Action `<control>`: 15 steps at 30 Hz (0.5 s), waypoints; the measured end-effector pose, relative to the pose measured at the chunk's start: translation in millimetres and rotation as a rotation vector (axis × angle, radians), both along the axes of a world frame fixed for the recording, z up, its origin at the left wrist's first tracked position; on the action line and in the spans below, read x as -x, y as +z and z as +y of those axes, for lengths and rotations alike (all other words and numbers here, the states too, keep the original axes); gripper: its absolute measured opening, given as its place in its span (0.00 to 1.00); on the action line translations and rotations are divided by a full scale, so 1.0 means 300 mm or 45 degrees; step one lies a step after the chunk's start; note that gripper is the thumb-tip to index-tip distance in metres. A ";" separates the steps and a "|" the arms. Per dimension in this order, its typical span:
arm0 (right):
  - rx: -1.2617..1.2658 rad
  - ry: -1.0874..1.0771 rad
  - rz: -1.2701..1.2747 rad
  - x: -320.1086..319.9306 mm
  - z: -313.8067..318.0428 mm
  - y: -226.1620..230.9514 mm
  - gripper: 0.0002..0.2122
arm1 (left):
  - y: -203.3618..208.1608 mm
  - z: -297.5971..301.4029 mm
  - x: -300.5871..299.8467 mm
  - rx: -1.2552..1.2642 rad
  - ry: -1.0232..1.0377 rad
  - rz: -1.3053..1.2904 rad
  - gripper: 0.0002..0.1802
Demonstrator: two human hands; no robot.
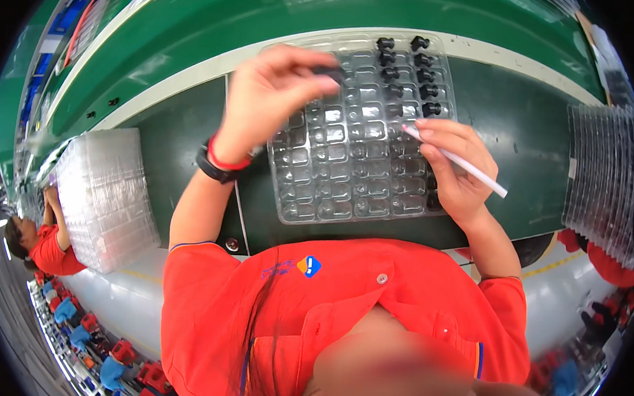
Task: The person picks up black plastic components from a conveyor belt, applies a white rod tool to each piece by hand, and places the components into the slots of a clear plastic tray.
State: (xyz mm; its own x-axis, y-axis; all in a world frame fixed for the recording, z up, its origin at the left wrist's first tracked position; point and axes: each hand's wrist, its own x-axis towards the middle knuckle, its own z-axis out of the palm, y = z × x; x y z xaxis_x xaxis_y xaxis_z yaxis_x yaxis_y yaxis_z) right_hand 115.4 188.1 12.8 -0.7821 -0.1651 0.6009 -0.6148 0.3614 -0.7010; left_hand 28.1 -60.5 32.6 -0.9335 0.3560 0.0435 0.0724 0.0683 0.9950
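Note:
My left hand [272, 92], a red band and a black band at its wrist, is raised over the left part of a clear plastic tray [323, 214]. Thumb and fingers pinch a small black part [328, 72], smeared by motion. A thin white stick [480, 172] with a pinkish tip is gripped in my right hand [459, 159], above the tray's right side. Black molded parts [425, 74] sit in pockets of the two right-hand columns. Pockets toward the tray's left and middle look bare, though my hands hide some.
Stacked clear trays [106, 194] stand at the left, and another tray stack [601, 177] is at the right edge. Two small black pieces [113, 102] lie on the green surface at far left. A co-worker in red [46, 245] is beyond the left stack.

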 end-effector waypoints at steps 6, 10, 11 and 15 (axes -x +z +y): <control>0.132 -0.030 -0.184 -0.018 -0.003 -0.024 0.07 | -0.068 0.155 -0.105 0.076 -0.322 -0.252 0.10; 0.099 -0.015 -0.249 -0.025 -0.010 -0.041 0.08 | -0.090 0.171 -0.109 0.168 -0.345 -0.268 0.10; 0.064 -0.022 -0.270 -0.026 -0.013 -0.041 0.07 | -0.085 0.173 -0.111 0.141 -0.319 -0.293 0.10; -0.010 -0.035 -0.274 -0.020 -0.020 -0.054 0.05 | -0.085 0.179 -0.109 0.144 -0.290 -0.312 0.11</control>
